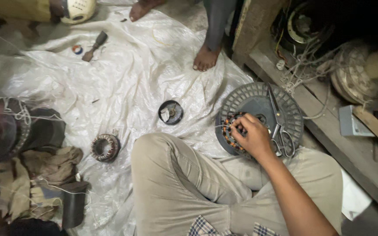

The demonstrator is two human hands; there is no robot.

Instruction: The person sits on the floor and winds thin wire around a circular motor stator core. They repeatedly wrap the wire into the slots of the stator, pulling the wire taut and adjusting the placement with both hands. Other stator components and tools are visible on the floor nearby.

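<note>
White plastic sheeting [132, 74] covers the floor, crumpled and creased, and the person sits cross-legged on it in beige trousers. Their right hand [251, 136] rests on a stator [232, 133] with copper windings, the fingers [240, 127] pinched narrow on the coil wires at its top. The stator sits in a round grey ribbed cover [259, 102] just beyond the knee, and a pair of scissors [280, 126] lies across that cover, just beside the hand. The left hand is out of sight. Near the middle of the sheet lies a small black round part [170, 112], and a second wound stator [105, 147] lies to the left of the knee, well apart from the first. Rags [36, 175] and loose thread are heaped at the left edge. A hammer [94, 45] lies farther up the sheet, beside a small roll of tape [77, 49]. Someone else's bare foot [205, 58] stands on the sheet's far edge. Wooden planks [342, 148] and tangled wires [302, 70] fill the right side.
</note>
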